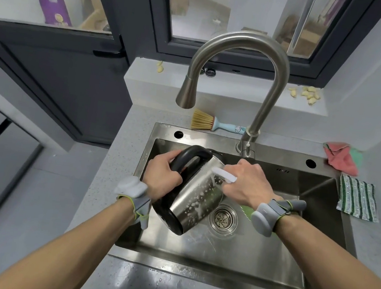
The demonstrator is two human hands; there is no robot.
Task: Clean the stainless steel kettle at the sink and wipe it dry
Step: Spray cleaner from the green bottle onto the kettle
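- Left hand (163,173) wrapped tight round the black handle (188,157) of the kettle (195,194), right hand (246,183) clamped on a white scrubber thing (224,174) pressed to the steel side.
- Kettle held over the sink (267,250), tipped way over: base toward the camera and down-left, top aimed up-right at the faucet (234,76). Suds dotted along the body.
- Count-wise: one kettle, one brush (210,122) behind the sink, two cloths at right, pink-green (342,157) and striped (358,198).
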